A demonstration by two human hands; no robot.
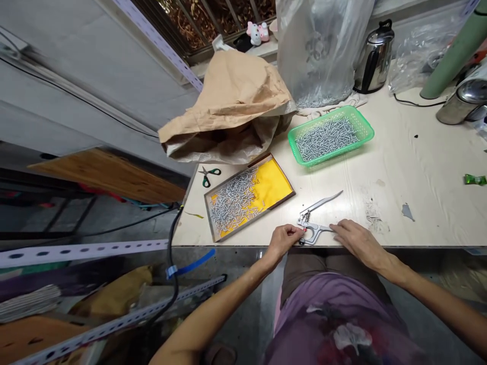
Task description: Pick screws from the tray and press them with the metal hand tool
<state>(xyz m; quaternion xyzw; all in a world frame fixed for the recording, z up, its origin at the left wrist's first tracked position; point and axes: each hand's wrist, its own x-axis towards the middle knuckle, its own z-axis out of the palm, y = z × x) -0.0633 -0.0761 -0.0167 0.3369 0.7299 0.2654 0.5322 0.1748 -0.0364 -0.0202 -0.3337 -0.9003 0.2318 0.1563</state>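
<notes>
A grey metal hand plier tool with a spring and a ring-shaped jaw lies at the table's front edge, its two handles spread apart. My left hand is closed in a pinch at the jaw end, by a small red spot; what its fingertips hold is hidden. My right hand has its fingers stretched out, with the fingertips touching the end of the lower handle. Left of the tool, a shallow yellow-lined box holds many small silvery metal pieces.
Behind stands a green basket of similar metal pieces. A brown paper bag lies open beside a clear plastic bag. Small scissors lie at left. A steel kettle, green pole and green wrapper are at right.
</notes>
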